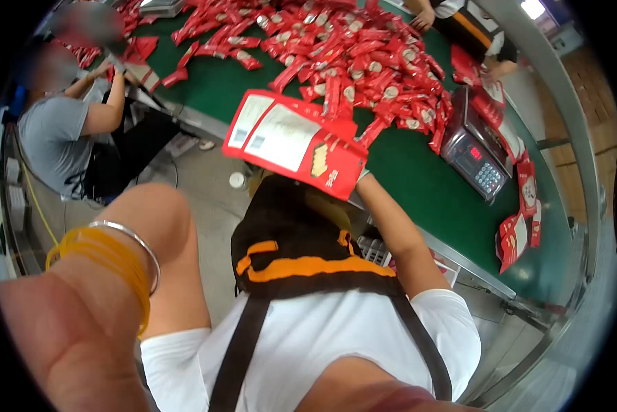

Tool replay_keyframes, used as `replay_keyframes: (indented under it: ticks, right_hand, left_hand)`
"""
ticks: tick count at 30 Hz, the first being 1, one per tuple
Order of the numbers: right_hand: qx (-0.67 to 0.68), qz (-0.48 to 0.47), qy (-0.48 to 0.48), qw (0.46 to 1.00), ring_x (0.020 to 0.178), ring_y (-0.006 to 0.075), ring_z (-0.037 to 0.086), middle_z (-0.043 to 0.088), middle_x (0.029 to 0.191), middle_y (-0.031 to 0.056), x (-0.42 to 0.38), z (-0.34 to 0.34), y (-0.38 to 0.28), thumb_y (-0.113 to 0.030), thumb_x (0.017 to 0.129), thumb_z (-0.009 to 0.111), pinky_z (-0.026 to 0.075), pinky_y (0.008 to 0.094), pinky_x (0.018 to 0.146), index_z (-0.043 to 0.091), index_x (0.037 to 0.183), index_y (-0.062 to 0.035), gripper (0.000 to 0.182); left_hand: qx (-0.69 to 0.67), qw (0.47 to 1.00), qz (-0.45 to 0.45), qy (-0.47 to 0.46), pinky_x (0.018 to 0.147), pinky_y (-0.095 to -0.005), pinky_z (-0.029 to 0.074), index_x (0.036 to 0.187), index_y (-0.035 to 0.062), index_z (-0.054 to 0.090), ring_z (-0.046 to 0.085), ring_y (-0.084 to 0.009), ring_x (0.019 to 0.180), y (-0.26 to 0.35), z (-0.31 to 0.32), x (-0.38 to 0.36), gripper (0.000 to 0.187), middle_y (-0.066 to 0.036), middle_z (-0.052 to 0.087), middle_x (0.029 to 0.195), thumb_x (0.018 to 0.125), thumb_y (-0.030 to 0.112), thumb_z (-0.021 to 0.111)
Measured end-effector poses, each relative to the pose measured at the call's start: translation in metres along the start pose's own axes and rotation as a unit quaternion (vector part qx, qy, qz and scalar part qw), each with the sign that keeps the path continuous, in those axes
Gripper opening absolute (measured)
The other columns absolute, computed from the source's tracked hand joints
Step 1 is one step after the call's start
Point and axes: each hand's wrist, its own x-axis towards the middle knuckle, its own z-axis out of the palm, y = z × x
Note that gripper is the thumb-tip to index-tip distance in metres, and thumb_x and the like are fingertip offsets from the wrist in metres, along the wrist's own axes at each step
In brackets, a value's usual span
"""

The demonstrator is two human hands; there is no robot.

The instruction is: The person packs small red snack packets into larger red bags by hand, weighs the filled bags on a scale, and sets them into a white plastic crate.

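Note:
My left hand (68,336) is raised close to the camera at the lower left, its fingers outside the picture. A silver bangle and several yellow rubber bands circle that wrist. Over the near edge of the table, my right hand (362,176) grips a few overlapping flat red pouches (301,141) with white label panels. Most of its fingers are hidden behind them. Beyond the pouches lies a large heap of small red packets (363,62) on the green table (418,178).
A digital scale (477,154) with a lit red display stands to the right, and red pouches (518,237) lie past it. A seated co-worker (61,137) in a grey shirt is at the left. Another co-worker's hand (424,18) touches the heap's far side.

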Motion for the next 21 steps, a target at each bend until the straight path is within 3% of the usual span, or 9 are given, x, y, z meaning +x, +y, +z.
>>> replay_keyframes:
  ticks: [11,16,21]
  right_hand:
    - [-0.006,0.013,0.011,1.0,0.12,0.0202,0.05,0.052,0.131,0.0099,-0.007,-0.002,0.001,-0.026,0.088,0.06,0.03,0.0279,0.111,0.049,0.133,-0.0039,0.051]
    - [-0.007,0.011,0.017,1.0,0.119,0.0203,0.05,0.053,0.131,0.01,0.04,-0.024,0.002,-0.026,0.088,0.06,0.031,0.028,0.111,0.049,0.132,-0.0039,0.051]
    - [-0.001,0.018,0.017,1.0,0.119,0.0204,0.05,0.053,0.13,0.0101,0.043,-0.025,0.008,-0.026,0.088,0.06,0.031,0.0281,0.111,0.049,0.132,-0.0038,0.051]
  left_hand:
    - [-0.022,1.0,0.014,0.007,0.088,-0.0394,0.049,0.117,0.0018,0.062,0.064,-0.0219,0.097,0.003,-0.016,-0.002,0.047,-0.009,0.067,0.109,0.089,0.04,0.059]
    - [-0.047,0.998,0.048,0.018,0.09,-0.0391,0.048,0.117,0.0022,0.062,0.063,-0.0216,0.099,-0.011,-0.007,0.013,0.046,-0.008,0.066,0.11,0.09,0.04,0.058]
    - [-0.083,0.994,0.019,0.066,0.092,-0.0388,0.047,0.118,0.0027,0.062,0.063,-0.0213,0.101,-0.025,-0.009,-0.005,0.045,-0.008,0.066,0.112,0.091,0.039,0.057]
